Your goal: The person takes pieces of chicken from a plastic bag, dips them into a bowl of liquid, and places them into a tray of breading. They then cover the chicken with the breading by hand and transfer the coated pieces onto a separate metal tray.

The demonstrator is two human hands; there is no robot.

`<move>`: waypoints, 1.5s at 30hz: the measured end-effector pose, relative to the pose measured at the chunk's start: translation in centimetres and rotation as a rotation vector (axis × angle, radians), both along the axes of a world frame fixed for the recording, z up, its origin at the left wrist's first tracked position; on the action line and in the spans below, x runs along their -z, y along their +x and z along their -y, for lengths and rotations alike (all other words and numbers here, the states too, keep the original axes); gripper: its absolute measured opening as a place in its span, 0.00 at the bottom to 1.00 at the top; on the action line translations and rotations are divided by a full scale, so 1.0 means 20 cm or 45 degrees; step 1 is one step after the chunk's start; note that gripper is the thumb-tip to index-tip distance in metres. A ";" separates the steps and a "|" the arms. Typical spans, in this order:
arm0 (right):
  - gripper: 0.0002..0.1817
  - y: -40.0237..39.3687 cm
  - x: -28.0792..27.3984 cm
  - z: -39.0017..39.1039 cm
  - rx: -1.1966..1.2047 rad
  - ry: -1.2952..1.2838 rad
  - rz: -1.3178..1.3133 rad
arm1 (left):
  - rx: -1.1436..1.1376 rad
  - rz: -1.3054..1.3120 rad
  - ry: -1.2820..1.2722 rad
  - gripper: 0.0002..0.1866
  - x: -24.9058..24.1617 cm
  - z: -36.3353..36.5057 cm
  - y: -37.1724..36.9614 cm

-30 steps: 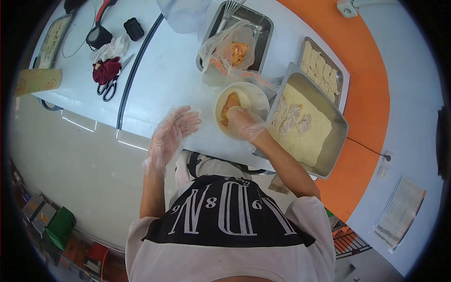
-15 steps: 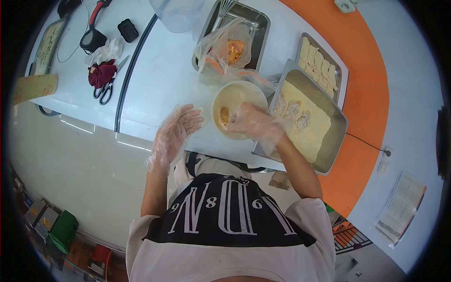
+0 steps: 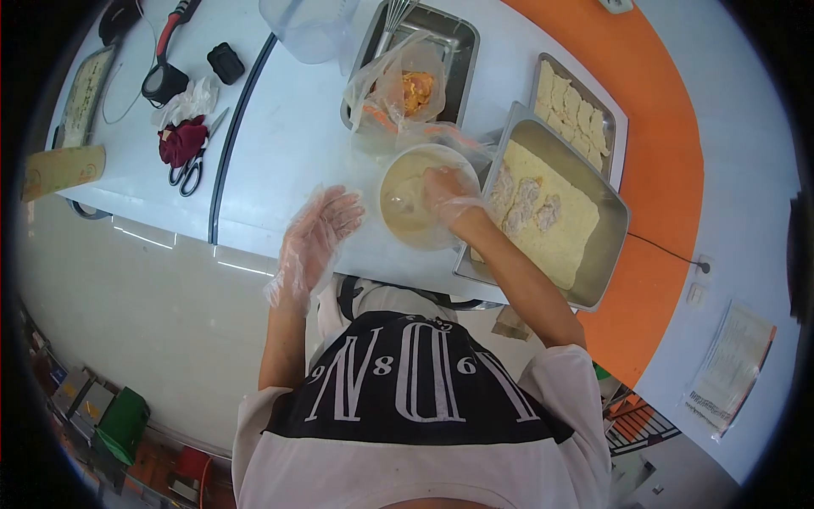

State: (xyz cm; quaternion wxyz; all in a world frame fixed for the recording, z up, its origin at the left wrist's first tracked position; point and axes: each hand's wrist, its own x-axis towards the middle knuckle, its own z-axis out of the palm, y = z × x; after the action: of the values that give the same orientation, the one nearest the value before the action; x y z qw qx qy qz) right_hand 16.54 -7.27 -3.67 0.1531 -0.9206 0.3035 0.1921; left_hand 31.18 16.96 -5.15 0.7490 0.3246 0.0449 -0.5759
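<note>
Over the table's front edge, my left hand (image 3: 320, 233) in a clear plastic glove is held palm up, fingers spread, holding nothing. My gloved right hand (image 3: 449, 193) reaches into a white round tub (image 3: 392, 222) of pale, cloudy liquid; its fingers are bent and partly hidden, and I cannot make out what they hold. Right of the tub, a metal tray (image 3: 609, 246) contains yellowish crumbs (image 3: 570, 242) with several coated pieces (image 3: 526, 204) on them. Behind the tub, a plastic bag (image 3: 405, 58) with orange marinated pieces (image 3: 416, 92) lies in a metal pan (image 3: 458, 38).
A second tray (image 3: 543, 66) of breaded pieces stands at the back right. A whisk (image 3: 393, 21) rests in the pan, beside a clear jug (image 3: 312, 30). Scissors (image 3: 192, 176), a maroon cloth (image 3: 181, 141), a black box (image 3: 225, 63) and a tape roll (image 3: 64, 170) are at the left.
My right hand has gone deeper into the tub, and the orange-brown piece seen by its fingers is no longer visible. My left hand has barely moved.
</note>
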 end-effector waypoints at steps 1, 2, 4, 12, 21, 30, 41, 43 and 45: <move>0.11 -0.01 0.03 0.00 0.023 0.020 -0.019 | -0.005 -0.015 0.011 0.26 0.01 0.00 -0.01; 0.10 -0.02 0.04 0.00 0.046 0.039 -0.039 | -0.008 -0.031 0.022 0.26 0.01 0.00 -0.01; 0.10 0.00 0.00 -0.02 0.038 -0.028 0.025 | -0.009 -0.053 0.037 0.25 0.00 0.01 -0.01; 0.06 0.06 0.13 -0.03 -0.016 0.245 0.381 | 0.026 -0.025 0.021 0.25 -0.05 0.06 0.00; 0.11 0.01 -0.14 -0.06 0.010 0.070 0.021 | -0.010 -0.044 0.000 0.26 -0.02 0.02 0.02; 0.16 -0.04 -0.49 0.12 0.126 -0.012 0.428 | 0.079 0.194 0.187 0.24 -0.04 0.05 -0.01; 0.16 -0.19 -0.53 -0.28 0.287 0.609 0.388 | 0.543 0.318 0.327 0.12 -0.21 0.07 -0.13; 0.15 -0.19 -0.53 -0.25 0.319 0.626 0.386 | 0.578 0.375 0.349 0.12 -0.17 0.06 -0.13; 0.14 -0.17 -0.54 -0.18 0.355 0.638 0.387 | 0.617 0.436 0.365 0.12 -0.18 0.07 -0.13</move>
State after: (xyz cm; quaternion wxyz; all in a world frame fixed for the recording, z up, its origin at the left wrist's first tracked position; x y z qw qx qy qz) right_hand 13.17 -3.59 7.20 0.4435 -0.8219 0.3437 0.0982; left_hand 28.53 15.61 -1.59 0.5336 0.5201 -0.0796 -0.6621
